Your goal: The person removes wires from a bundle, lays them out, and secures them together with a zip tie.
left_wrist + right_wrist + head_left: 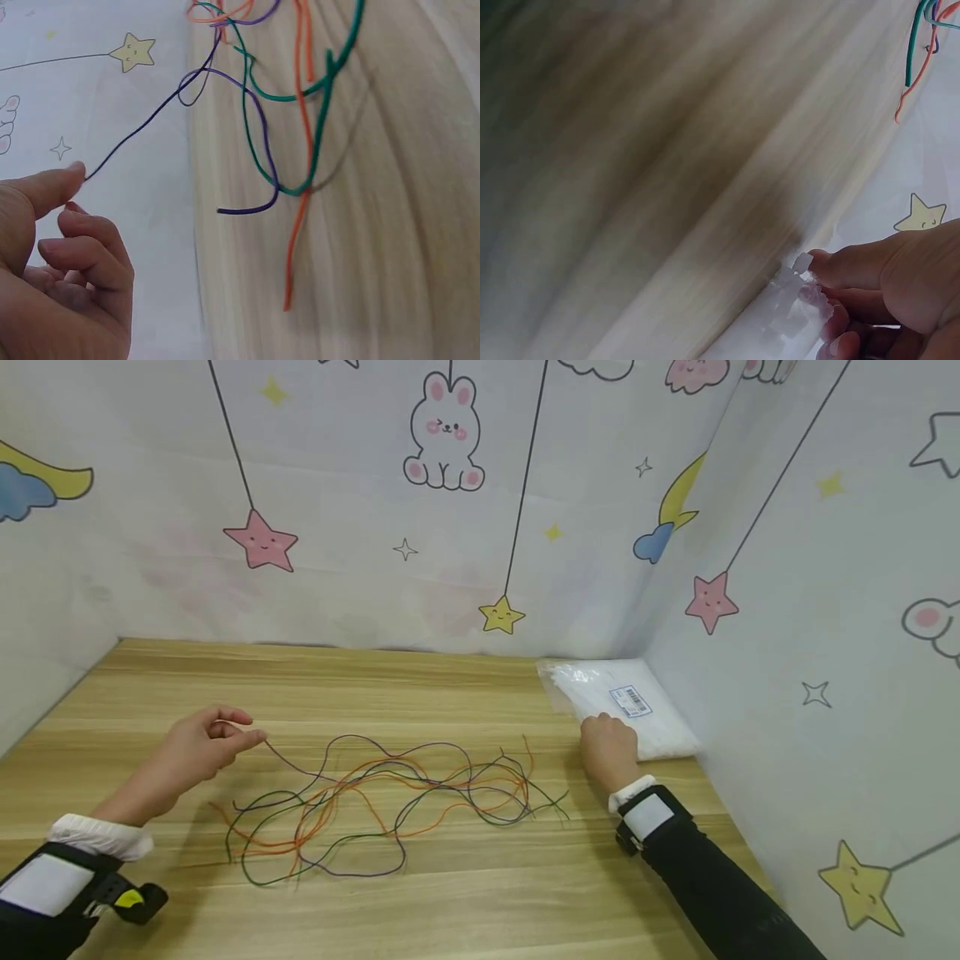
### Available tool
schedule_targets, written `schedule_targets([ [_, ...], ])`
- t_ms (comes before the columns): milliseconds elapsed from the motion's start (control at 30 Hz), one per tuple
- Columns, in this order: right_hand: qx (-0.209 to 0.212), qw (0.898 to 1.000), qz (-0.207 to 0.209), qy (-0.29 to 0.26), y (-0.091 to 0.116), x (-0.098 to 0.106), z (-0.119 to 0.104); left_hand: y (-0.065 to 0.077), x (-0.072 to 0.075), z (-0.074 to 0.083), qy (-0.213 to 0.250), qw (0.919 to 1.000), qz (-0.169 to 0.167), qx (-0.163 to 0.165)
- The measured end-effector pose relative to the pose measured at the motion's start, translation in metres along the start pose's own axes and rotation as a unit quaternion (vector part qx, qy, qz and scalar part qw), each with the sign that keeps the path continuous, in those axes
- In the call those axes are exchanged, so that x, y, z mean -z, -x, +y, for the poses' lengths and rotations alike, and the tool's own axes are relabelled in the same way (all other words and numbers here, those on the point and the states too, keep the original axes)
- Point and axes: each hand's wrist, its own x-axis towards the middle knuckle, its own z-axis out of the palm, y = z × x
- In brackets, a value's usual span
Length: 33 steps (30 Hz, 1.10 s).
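Note:
My left hand [197, 752] pinches the end of a thin purple cord [127, 137] between thumb and fingertip, raised at the left of the tangle. From there the cord slants down into loose loops of orange cord [292, 247], green cord [322, 112] and more purple spread over the table. Over at the right, my right hand [609, 750] grips the near corner of a white plastic packet [663, 727] with a printed label [631, 701]. In the right wrist view, thumb and fingers hold its crinkled clear edge [802, 264].
The wood-grain table [465, 910] runs back to a white cloth wall [360, 602] printed with stars and rabbits. A similar cloth wall [787, 760] closes the right side, close to the packet and the right forearm.

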Motion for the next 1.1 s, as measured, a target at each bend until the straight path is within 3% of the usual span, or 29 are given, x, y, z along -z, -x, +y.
schedule_targets([
  [200,-0.009,1.0,0.001,0.012,0.005,0.0,0.004,0.001,0.0,0.006,0.018,0.9996,-0.006,0.021],
  [367,-0.03,0.999,-0.012,0.007,0.009,0.001,0.009,-0.004,-0.006,0.019,-0.006,0.9999,0.002,-0.011],
  [467,-0.043,0.999,-0.02,0.0,0.009,0.002,0.012,-0.015,-0.015,0.044,-0.05,0.9969,0.004,-0.061],
  [600,-0.058,0.998,-0.024,-0.013,0.009,0.002,0.016,-0.038,-0.04,0.099,-0.119,0.9834,-0.019,-0.136],
  [733,-0.077,0.996,-0.024,-0.031,0.008,0.004,0.017,-0.063,-0.081,0.163,-0.184,0.9562,-0.075,-0.215],
  [867,-0.088,0.995,-0.021,-0.039,0.007,0.009,0.012,-0.088,-0.132,0.217,-0.256,0.9123,-0.144,-0.286],
  [1000,-0.088,0.995,-0.006,-0.057,0.001,0.01,0.002,-0.113,-0.184,0.251,-0.325,0.8641,-0.186,-0.337],
  [1100,-0.081,0.993,-0.003,-0.088,-0.002,0.01,-0.008,-0.129,-0.219,0.26,-0.369,0.8433,-0.188,-0.343],
])
